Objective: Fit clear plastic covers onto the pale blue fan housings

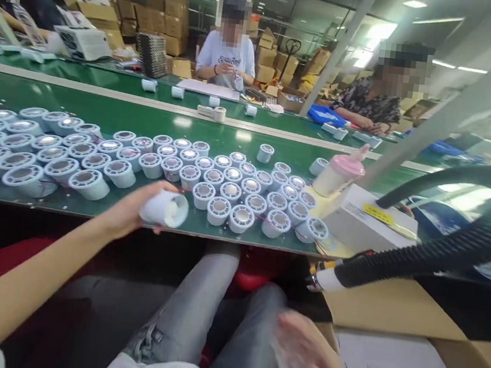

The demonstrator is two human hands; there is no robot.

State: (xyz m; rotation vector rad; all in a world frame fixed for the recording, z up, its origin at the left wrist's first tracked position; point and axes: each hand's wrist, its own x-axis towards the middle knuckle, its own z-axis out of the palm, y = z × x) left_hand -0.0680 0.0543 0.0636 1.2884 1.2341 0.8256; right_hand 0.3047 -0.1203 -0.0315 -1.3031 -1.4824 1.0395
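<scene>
Left hand (pixel 129 212) has a closed grip round one white cylindrical housing (pixel 165 208), held on its side at the near edge of the green table (pixel 116 113), open end facing right, just clear of the packed cluster of same housings (pixel 244 198) standing upright on it. Right hand (pixel 318 363) is low over the lap beside the cardboard box (pixel 395 310), blurred; fingers look curled on something pale, cannot tell what or whether it is really gripped. Judgement: to do this well, hold the housing by its outer wall, thumb off the open face, and lift straight away from the cluster so the thin red wires among the neighbours don't snag or tip them. Black corrugated hose (pixel 442 248) lies right of the cluster, across a white box (pixel 365 221). Pink-capped bottle (pixel 339 174) stands behind that box. Writing: yellow label on the white box, text too small to read; no brand legible anywhere.
</scene>
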